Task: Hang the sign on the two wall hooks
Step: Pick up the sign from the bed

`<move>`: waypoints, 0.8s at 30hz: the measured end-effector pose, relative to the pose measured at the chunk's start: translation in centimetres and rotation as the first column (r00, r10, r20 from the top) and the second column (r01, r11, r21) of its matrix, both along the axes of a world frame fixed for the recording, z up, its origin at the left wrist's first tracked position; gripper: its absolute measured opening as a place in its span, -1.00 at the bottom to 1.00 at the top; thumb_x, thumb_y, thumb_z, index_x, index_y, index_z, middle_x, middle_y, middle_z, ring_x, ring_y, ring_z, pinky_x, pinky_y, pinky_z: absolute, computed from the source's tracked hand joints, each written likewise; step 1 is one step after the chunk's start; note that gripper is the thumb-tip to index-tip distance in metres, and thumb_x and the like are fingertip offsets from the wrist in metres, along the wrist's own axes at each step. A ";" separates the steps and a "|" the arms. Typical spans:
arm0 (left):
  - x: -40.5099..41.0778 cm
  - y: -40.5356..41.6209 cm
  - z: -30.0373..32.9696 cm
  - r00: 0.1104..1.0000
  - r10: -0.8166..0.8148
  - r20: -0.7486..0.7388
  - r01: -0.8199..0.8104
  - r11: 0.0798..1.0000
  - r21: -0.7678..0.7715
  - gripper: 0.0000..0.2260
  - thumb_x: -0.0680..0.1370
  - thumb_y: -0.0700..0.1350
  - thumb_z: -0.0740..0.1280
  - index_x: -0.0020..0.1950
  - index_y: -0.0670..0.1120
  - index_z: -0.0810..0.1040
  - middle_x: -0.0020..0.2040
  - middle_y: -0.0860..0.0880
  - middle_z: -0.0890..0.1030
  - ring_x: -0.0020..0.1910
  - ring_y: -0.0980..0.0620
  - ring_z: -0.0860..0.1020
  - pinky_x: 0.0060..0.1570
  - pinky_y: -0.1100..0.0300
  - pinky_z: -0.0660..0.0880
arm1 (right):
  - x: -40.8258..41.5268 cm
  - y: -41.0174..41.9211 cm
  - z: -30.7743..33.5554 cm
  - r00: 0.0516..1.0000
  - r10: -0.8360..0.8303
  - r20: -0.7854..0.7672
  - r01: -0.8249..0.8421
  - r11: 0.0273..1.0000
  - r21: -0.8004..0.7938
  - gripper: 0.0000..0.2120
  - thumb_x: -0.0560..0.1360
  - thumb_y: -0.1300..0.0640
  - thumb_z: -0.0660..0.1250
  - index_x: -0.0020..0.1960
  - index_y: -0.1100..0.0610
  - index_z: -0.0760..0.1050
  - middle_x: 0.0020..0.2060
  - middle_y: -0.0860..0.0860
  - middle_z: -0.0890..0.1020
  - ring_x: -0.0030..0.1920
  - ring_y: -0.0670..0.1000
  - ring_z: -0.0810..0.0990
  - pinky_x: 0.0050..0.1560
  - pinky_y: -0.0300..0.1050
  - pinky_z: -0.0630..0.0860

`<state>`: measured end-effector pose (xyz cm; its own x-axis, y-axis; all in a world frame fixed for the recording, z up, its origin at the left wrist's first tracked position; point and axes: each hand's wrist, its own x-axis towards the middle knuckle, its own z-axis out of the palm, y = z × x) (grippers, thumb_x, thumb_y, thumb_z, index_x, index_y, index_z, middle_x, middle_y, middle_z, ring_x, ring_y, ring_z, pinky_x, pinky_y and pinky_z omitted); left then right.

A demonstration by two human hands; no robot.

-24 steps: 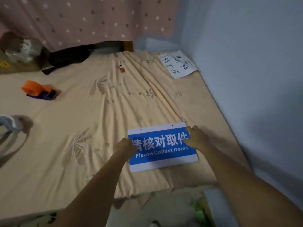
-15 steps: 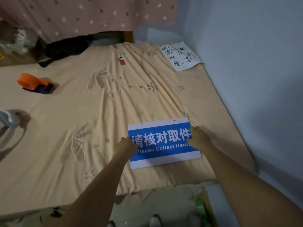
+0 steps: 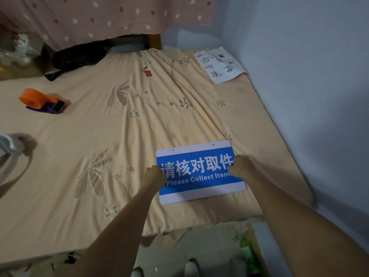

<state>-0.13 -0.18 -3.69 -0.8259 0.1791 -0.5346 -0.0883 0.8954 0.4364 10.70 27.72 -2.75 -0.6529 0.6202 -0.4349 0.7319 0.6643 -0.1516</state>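
Observation:
A blue and white sign with Chinese characters and "Please Collect Items" lies flat on the peach bedsheet, near the bed's front right. Two small holes sit in its white top strip. My left hand grips the sign's left edge. My right hand grips its right edge, covering the last letters. The pale blue wall rises to the right; no hooks are in view.
An orange tape dispenser rests at the bed's left. A handwritten paper sheet lies in the far right corner. A small red tag and black bag sit at the back. A white object is at the left edge.
The view has shifted, so the sign sits a little higher and further right in frame. Both hands stay on the sign's side edges, and the sign still rests on the sheet.

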 end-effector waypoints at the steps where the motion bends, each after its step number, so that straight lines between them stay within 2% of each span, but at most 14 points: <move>1: -0.1 -0.2 0.0 1.000 0.012 0.010 -0.012 1.000 0.004 -0.84 0.50 -0.19 0.16 0.03 -0.22 0.39 0.04 -0.18 0.49 -0.10 -0.15 0.52 -0.23 0.08 0.45 | 0.0 -0.1 -0.1 1.000 -0.005 -0.004 0.005 1.000 0.002 -0.73 0.42 -0.02 0.35 -0.12 0.16 0.38 -0.02 0.14 0.58 -0.19 0.07 0.53 -0.21 -0.09 0.52; 5: -0.7 -1.0 -0.4 0.997 0.062 0.036 -0.064 0.996 0.066 -0.89 0.47 -0.20 0.21 -0.07 -0.23 0.39 -0.07 -0.18 0.54 -0.20 -0.13 0.52 -0.41 0.15 0.37 | 0.2 -0.3 -0.5 0.995 -0.072 -0.065 0.070 0.997 -0.029 -0.64 0.39 -0.05 0.39 -0.02 0.21 0.43 -0.03 0.15 0.60 -0.12 0.12 0.59 -0.24 -0.10 0.49; 9: -1.5 -1.9 -1.4 0.986 0.168 -0.009 -0.164 0.974 0.154 -0.85 0.47 -0.15 0.25 -0.14 -0.24 0.40 -0.06 -0.26 0.59 -0.17 -0.22 0.60 -0.45 0.16 0.33 | 0.3 -0.7 0.2 0.986 -0.103 -0.128 0.097 0.994 -0.051 -0.60 0.42 -0.04 0.34 0.11 0.22 0.41 0.00 0.14 0.58 -0.05 0.14 0.59 -0.30 -0.12 0.39; 11: -1.3 -1.9 -0.3 0.976 0.213 -0.053 -0.200 0.962 0.187 -0.82 0.49 -0.13 0.26 -0.09 -0.26 0.40 -0.05 -0.26 0.58 -0.18 -0.21 0.58 -0.43 0.14 0.33 | 0.1 -1.1 0.6 0.975 -0.140 -0.174 0.125 0.988 -0.095 -0.60 0.44 0.00 0.34 0.16 0.22 0.37 0.02 0.15 0.53 -0.03 0.14 0.58 -0.24 -0.08 0.45; 14: -1.2 -1.8 1.5 0.952 0.301 -0.056 -0.278 0.927 0.252 -0.77 0.52 -0.13 0.27 0.05 -0.26 0.36 -0.11 -0.15 0.53 -0.11 -0.17 0.49 -0.25 0.06 0.41 | -0.7 -1.5 1.3 0.930 -0.254 -0.267 0.186 0.949 -0.254 -0.56 0.44 0.06 0.36 0.22 0.19 0.31 0.09 0.16 0.48 -0.03 0.14 0.58 -0.18 -0.01 0.56; 16: -2.0 -2.0 1.9 0.937 0.347 -0.045 -0.319 0.900 0.297 -0.75 0.49 -0.11 0.29 0.02 -0.27 0.37 -0.13 -0.16 0.55 -0.06 -0.20 0.52 -0.21 -0.03 0.50 | -1.3 -1.7 2.0 0.902 -0.298 -0.311 0.189 0.922 -0.337 -0.54 0.44 0.11 0.36 0.27 0.17 0.29 0.11 0.16 0.52 -0.07 0.12 0.59 -0.23 -0.05 0.57; 18: -3.1 -2.1 2.2 0.931 0.365 -0.019 -0.334 0.870 0.364 -0.74 0.47 -0.15 0.31 -0.02 -0.32 0.39 -0.14 -0.22 0.58 -0.09 -0.25 0.59 -0.23 -0.09 0.55 | -1.8 -1.9 3.2 0.877 -0.323 -0.356 0.181 0.908 -0.377 -0.55 0.47 0.16 0.34 0.29 0.17 0.28 0.10 0.13 0.56 -0.09 0.09 0.58 -0.27 -0.11 0.51; 21: -3.7 -1.9 5.4 0.908 0.418 -0.030 -0.359 0.813 0.458 -0.80 0.50 -0.21 0.33 -0.07 -0.25 0.32 -0.10 -0.21 0.51 -0.12 -0.18 0.54 -0.18 -0.05 0.49 | -2.5 -2.0 5.4 0.852 -0.331 -0.405 0.180 0.913 -0.367 -0.62 0.47 0.12 0.35 0.21 0.16 0.33 0.11 0.11 0.59 -0.01 0.12 0.59 -0.13 -0.04 0.51; 24: -4.4 -1.5 8.8 0.890 0.451 -0.069 -0.345 0.764 0.546 -0.77 0.52 -0.26 0.32 -0.22 -0.16 0.27 -0.24 -0.11 0.42 -0.22 -0.08 0.45 -0.17 0.03 0.41 | -3.6 -1.9 7.9 0.818 -0.343 -0.462 0.173 0.912 -0.371 -0.63 0.46 0.10 0.37 0.18 0.17 0.33 0.13 0.10 0.58 -0.07 0.08 0.55 -0.16 -0.07 0.46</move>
